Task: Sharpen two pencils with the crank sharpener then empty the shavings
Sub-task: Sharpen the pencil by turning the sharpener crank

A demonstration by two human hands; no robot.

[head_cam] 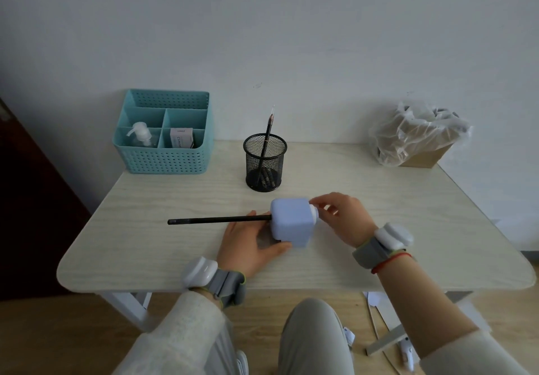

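Observation:
A pale blue crank sharpener [291, 221] stands on the light wooden table [145, 243], near its middle. A black pencil [218, 219] sticks out horizontally from the sharpener's left face. My left hand [250, 246] wraps the sharpener's left and front side, holding it down. My right hand [339, 217] is at the sharpener's right side, fingers closed on the white crank [313, 212]. A second dark pencil [267, 138] stands upright in a black mesh cup [264, 164] behind the sharpener.
A teal divided basket [163, 153] with a pump bottle and a small box sits at the back left. A bin lined with a clear plastic bag [417, 135] sits at the back right corner. My knee shows below the table's front edge.

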